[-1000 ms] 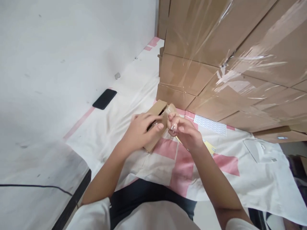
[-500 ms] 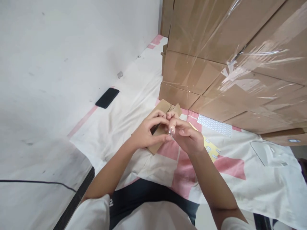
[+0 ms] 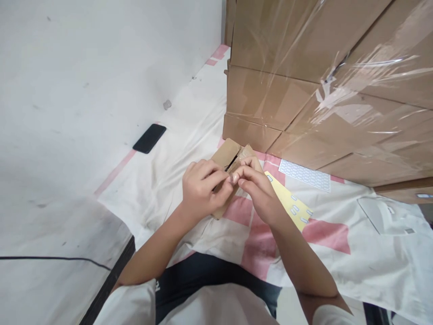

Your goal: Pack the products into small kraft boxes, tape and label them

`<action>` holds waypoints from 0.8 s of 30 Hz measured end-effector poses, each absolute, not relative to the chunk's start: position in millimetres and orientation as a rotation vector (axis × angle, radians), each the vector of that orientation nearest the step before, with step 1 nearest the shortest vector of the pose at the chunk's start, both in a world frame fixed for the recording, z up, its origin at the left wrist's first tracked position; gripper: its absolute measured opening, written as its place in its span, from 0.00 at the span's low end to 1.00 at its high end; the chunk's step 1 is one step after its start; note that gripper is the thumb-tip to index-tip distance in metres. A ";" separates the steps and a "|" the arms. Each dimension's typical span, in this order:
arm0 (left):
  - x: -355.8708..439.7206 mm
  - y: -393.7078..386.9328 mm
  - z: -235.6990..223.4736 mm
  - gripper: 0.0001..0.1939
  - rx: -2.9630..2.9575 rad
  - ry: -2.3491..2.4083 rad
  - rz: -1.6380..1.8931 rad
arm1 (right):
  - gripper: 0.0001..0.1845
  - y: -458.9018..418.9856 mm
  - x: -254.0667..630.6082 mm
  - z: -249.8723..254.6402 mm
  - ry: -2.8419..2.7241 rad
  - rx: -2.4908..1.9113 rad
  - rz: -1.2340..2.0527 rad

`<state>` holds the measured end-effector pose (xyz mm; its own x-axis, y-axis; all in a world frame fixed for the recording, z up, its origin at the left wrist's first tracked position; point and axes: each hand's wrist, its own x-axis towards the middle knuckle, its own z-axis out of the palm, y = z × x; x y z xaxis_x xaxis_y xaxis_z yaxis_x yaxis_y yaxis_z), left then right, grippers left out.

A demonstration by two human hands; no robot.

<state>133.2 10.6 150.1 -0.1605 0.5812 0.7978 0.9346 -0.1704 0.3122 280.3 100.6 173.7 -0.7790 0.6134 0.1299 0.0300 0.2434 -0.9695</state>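
My left hand (image 3: 204, 186) and my right hand (image 3: 256, 189) meet fingertip to fingertip over a small cardboard box (image 3: 227, 154). Both are closed in a pinch, and a tiny thing between the tips is too hidden to name. The box lies tilted on the cloth with a dark gap along its top, its lower part partly covered by my left hand. Just right of my right hand, a yellow sheet (image 3: 287, 198) bears several small white-and-blue oblong stickers.
Large cardboard boxes (image 3: 270, 95) wrapped in clear film stand at the back right. A sheet of blue-and-white labels (image 3: 304, 175) lies at their foot. A black phone (image 3: 149, 138) rests by the wall at left. Clear plastic packaging (image 3: 385, 216) lies at right on the pink-and-white cloth (image 3: 260, 243).
My left hand has turned over so its back faces up, fingers pinched. The right fingers have curled in and lowered toward the box; the shiny bit seen at the fingertips before is now mostly hidden.
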 end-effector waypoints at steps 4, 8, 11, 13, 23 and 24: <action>131.5 5.9 153.2 0.08 -1.659 -1.513 -0.883 | 0.14 102.6 288.1 187.9 -2.182 -0.736 1.428; 114.2 2.0 159.1 0.07 -1.758 -1.244 -0.690 | 0.14 109.0 293.1 196.4 -2.378 -0.774 1.459; 97.2 1.9 174.0 0.06 -1.991 -1.247 -0.609 | 0.15 113.2 290.9 199.1 -2.399 -0.741 1.542; 89.4 2.3 189.7 0.07 -2.149 -1.321 -0.523 | 0.16 115.6 287.4 198.9 -2.349 -0.686 1.600; 83.8 -6.2 221.6 0.14 -2.308 -1.836 -0.576 | 0.16 130.1 278.1 183.2 -2.111 -0.217 1.856; 80.9 -8.8 219.5 0.15 -2.314 -1.870 -0.611 | 0.16 131.1 280.8 183.2 -2.136 -0.203 1.805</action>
